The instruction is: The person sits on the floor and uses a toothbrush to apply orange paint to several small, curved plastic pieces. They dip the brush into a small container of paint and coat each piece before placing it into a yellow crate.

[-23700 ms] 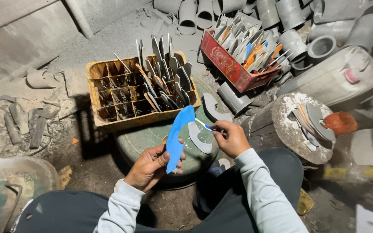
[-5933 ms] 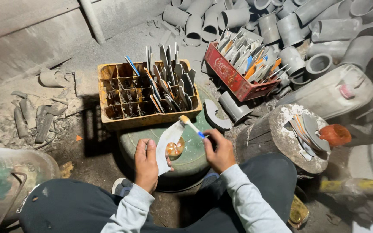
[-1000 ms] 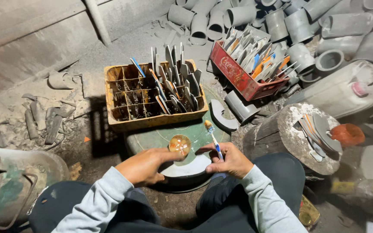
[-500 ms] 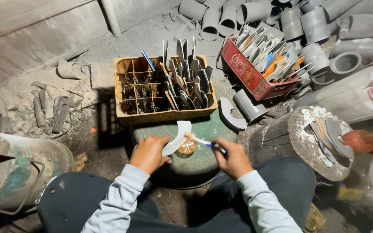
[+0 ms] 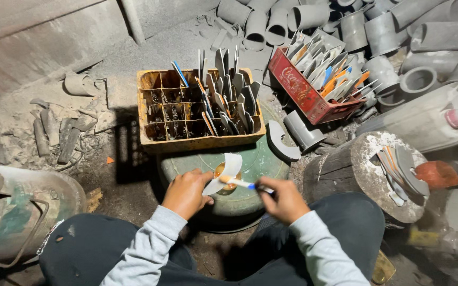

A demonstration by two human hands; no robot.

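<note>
Dusty grey floor, pipes | left hand (image 5: pixel 185 191) grip pinching white blade (image 5: pixel 223 173) | right hand (image 5: pixel 285 198) pinching brush (image 5: pixel 242 184)

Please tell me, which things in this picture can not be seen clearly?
Head view:
- Small round container: mostly hidden behind the white curved piece in the left hand.
- Brush: rear end hidden inside the right hand.
- Yellow crate: its compartment floors lie in shadow.
- Green drum: near side covered by both hands.

The white blade (image 5: pixel 223 173) is hiding part of the small orange pot (image 5: pixel 226 172); the metal can (image 5: pixel 11 212) is running off the left edge.
</note>
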